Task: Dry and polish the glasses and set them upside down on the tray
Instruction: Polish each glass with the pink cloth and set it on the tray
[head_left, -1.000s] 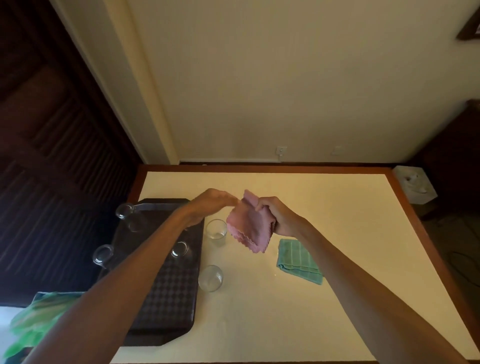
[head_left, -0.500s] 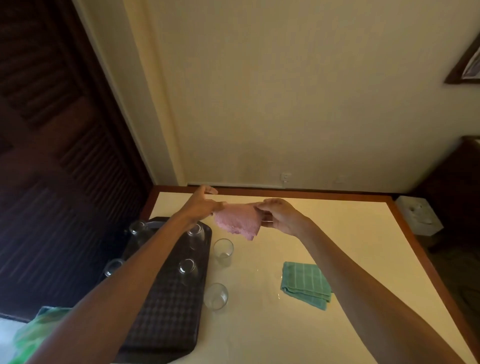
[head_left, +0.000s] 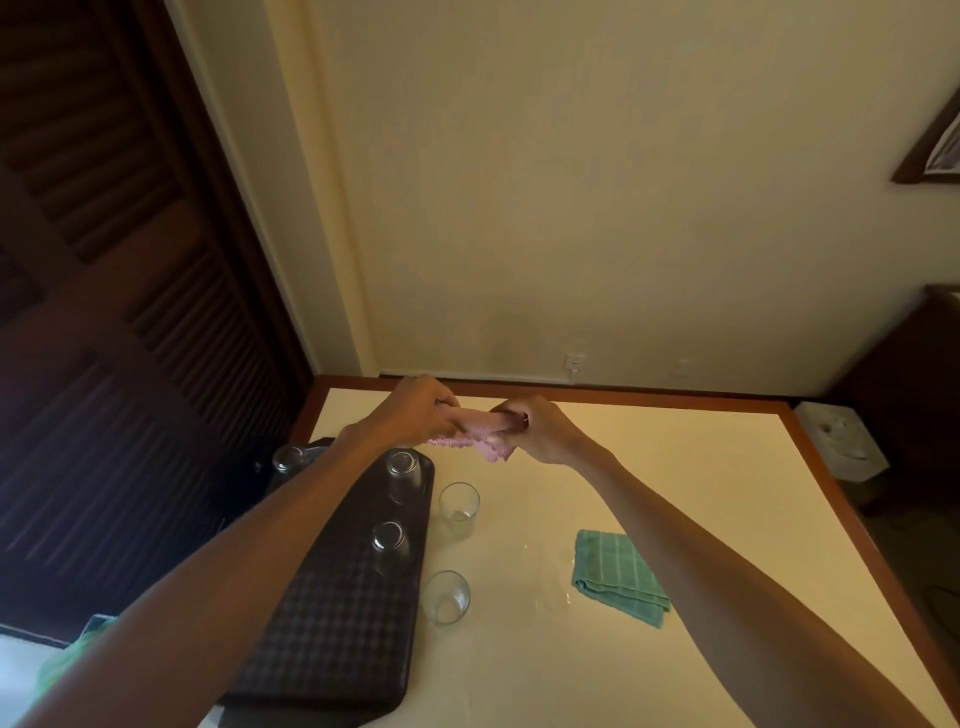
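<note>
**Hands on the pink cloth, two glasses left to dry**

The left hand and the right hand each gripped one end of the pink cloth, fingers curled round it. Its long axis ran left to right above the far part of the bench.

The far upright glass stood on the bench nearward of the hands, just right of the tray, and looked closer to the left hand. The near upright glass stood nearer the person. Three inverted glasses stood on the tray. A folded green cloth lay to the right.
</note>
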